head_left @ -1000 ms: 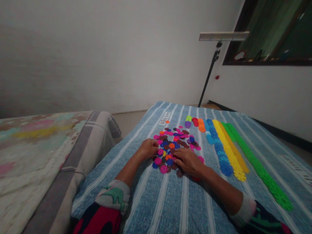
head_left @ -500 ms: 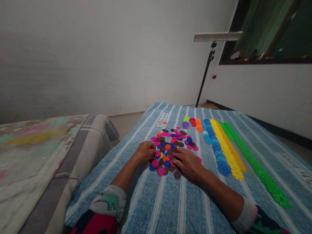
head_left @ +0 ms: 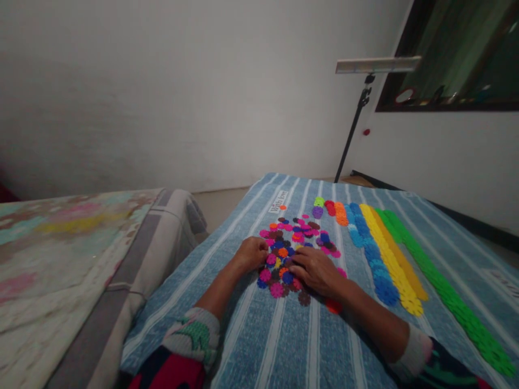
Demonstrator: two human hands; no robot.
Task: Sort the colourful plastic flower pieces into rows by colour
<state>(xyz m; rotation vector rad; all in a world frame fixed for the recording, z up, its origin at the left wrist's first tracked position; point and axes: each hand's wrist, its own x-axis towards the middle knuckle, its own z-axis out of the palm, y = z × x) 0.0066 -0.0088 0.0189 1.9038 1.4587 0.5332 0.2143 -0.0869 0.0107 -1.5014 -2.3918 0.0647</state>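
Observation:
A loose pile of flower-shaped plastic discs in pink, brown, dark blue and orange lies on the striped blue cloth. At its left edge is my left hand, fingers curled together; whatever they pinch is hidden. My right hand rests palm down over the pile's right side, its fingers slightly apart and touching the discs. Close to the right wrist lies a red-orange disc.
To the right, overlapping rows of blue discs, yellow discs and green discs run lengthwise. Shorter orange and purple groups sit farther back. Another covered surface stands left; a black stand rises behind.
The whole view has shifted, so everything appears farther right. My right hand has moved slightly over the discs, and the red-orange disc by its wrist shows more. The left hand keeps its place at the pile.

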